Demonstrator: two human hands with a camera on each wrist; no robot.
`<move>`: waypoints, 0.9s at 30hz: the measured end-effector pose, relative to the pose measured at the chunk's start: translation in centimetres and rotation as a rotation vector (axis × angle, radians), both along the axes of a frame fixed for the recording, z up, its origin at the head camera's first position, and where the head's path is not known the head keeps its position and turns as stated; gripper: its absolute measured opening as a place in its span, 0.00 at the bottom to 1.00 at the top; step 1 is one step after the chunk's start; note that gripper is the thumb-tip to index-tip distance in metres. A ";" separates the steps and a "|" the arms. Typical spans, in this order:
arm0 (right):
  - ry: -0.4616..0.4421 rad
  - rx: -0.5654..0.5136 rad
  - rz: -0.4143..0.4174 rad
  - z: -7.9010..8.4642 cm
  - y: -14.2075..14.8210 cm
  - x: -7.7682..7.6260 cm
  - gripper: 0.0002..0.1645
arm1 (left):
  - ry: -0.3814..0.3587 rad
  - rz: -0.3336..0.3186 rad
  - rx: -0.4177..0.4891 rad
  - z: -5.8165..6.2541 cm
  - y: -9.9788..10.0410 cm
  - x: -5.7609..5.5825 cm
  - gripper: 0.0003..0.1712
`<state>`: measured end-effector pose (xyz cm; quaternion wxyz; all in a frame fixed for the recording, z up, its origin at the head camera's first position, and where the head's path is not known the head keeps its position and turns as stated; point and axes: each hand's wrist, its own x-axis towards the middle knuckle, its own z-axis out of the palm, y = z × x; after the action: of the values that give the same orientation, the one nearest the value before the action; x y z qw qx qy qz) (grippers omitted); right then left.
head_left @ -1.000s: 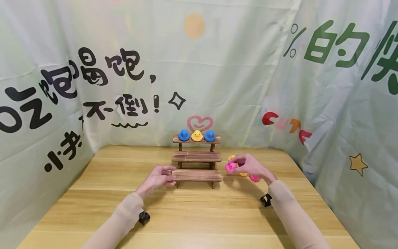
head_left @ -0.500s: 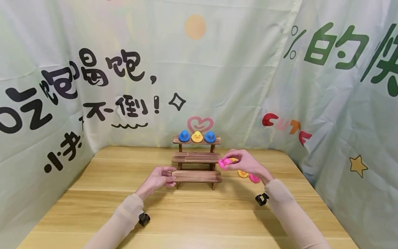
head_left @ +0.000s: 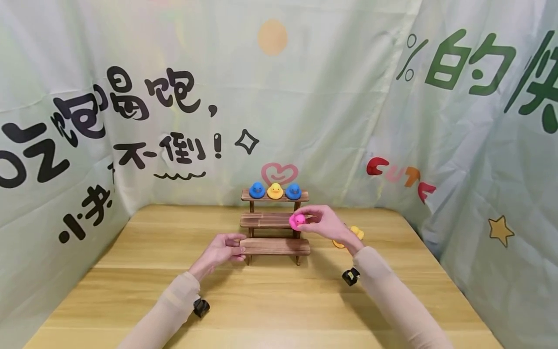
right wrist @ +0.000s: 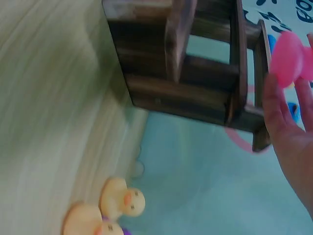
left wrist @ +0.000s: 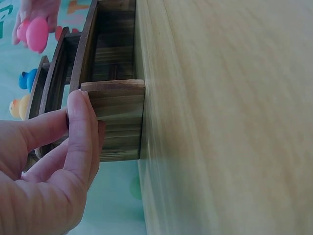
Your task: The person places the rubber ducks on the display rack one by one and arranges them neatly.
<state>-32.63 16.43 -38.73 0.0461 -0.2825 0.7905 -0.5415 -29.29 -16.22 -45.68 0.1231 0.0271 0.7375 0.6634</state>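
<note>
Head view shows the pink duck (head_left: 298, 222) at the fingertips of the pinching right grip (head_left: 324, 223), left grip (head_left: 221, 248) pinching the shelf rack (head_left: 274, 246).

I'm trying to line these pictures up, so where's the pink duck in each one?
Head: the pink duck is slightly right of centre, below the middle, in the right hand.
Left wrist: upper left corner.
Right wrist: upper half, at the right edge.
Shared landmark: the wooden stand.

A plain beige fabric left sleeve (head_left: 167, 303) and matching right sleeve (head_left: 394, 291) reach the wrists; a small black boxy left wrist camera (head_left: 201, 308) and similar right wrist camera (head_left: 350, 277) sit by the cuffs.
</note>
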 end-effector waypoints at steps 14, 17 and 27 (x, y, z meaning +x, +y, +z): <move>0.035 -0.058 -0.054 -1.0 -4.2 -1.5 0.24 | 0.000 -0.010 -0.001 0.3 0.1 -0.2 0.28; 0.017 -0.052 -0.080 -1.1 -4.9 -1.6 0.23 | 0.011 -0.017 0.003 0.3 0.2 -0.3 0.28; -0.025 -0.104 -0.095 -1.6 -7.1 -2.2 0.23 | 0.012 -0.013 -0.007 0.1 -0.2 0.0 0.28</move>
<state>-34.79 9.30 -40.30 0.0157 -0.2398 0.7733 -0.5868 -29.29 -16.39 -45.62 0.1231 0.0357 0.7403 0.6599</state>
